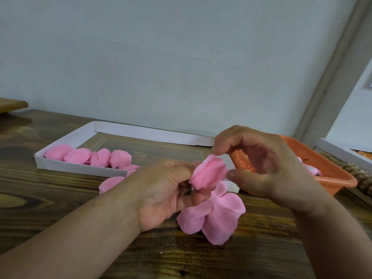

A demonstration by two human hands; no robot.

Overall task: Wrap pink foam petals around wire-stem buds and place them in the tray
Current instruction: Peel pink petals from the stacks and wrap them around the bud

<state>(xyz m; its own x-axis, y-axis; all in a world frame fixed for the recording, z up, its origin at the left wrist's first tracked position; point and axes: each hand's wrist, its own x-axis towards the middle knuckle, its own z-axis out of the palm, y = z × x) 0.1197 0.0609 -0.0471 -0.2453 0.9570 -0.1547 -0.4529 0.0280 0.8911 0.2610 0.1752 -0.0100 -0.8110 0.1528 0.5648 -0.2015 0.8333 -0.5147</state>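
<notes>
Left hand [167,190] pinches the bud [208,174] at its base, grip clamped on it. Right hand [267,168] just right of bud, forefinger touching petal tip, thumb near its side; grip curled, not clamped. Loose petals [211,218] hang below bud over the table [60,208]. White tray [66,165] left of bud holds more petals. Orange basket [332,176] right of bud.

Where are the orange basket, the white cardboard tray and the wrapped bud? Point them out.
orange basket [334,179]: head view, near rim.
white cardboard tray [80,168]: head view, front wall.
wrapped bud [207,174]: head view, outer pink petal.
</notes>
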